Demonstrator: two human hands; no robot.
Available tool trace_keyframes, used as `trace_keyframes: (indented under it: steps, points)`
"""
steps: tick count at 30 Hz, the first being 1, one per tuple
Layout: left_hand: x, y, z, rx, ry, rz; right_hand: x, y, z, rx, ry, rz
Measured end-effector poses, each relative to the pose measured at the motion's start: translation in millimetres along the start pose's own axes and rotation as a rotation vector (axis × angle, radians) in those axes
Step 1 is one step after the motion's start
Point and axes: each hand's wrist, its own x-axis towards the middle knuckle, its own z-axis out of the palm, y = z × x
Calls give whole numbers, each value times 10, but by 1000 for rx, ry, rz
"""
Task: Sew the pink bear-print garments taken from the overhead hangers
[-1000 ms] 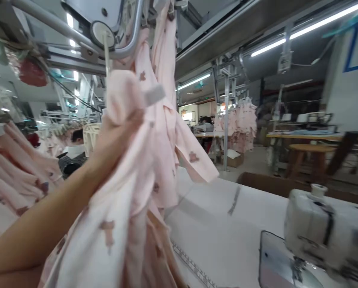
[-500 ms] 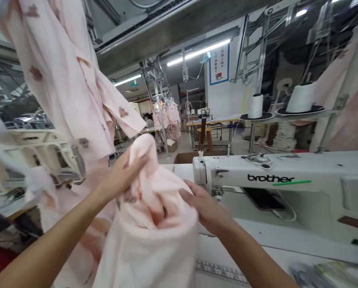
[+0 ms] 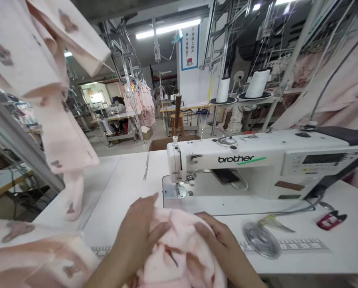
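Observation:
Bunched pale pink fabric (image 3: 179,256) lies at the front edge of the white sewing table, between my two hands. My left hand (image 3: 140,228) grips its left side, thumb on top and the other fingers toward the machine. On the right side, my right hand (image 3: 217,236) is closed on the same fabric with curled fingers. Just beyond them stands a white Brother sewing machine (image 3: 227,160), its needle and presser foot over the metal needle plate (image 3: 173,191). A small dark strip shows in the fabric's folds.
Printed pink garments (image 3: 68,132) hang at the left, and more printed fabric (image 3: 26,252) lies lower left. A clear round reel (image 3: 261,240) rests over a ruler strip (image 3: 305,245). Red thread snips (image 3: 331,220) lie farther right. A phone (image 3: 225,176) sits under the machine arm.
Both hands have lowered the fabric from in front of the machine to the table's front edge. The view has turned right and down, showing more of the tabletop.

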Motion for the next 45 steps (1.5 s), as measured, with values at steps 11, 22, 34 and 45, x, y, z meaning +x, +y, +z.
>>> trace_keyframes:
  steps: [11,22,34,45]
  points:
    - [43,111,284,-395,-262,-92,-212,-24,-229,-503,-234,113]
    - [-241,285,246,-447,-87,-251,-42,-154,175,-122,-143,17]
    - [-285,230,314,-439,44,109,283,-12,90,491,-490,538]
    - [-284,172,462,-545,230,68,199,-96,32,344,-381,431]
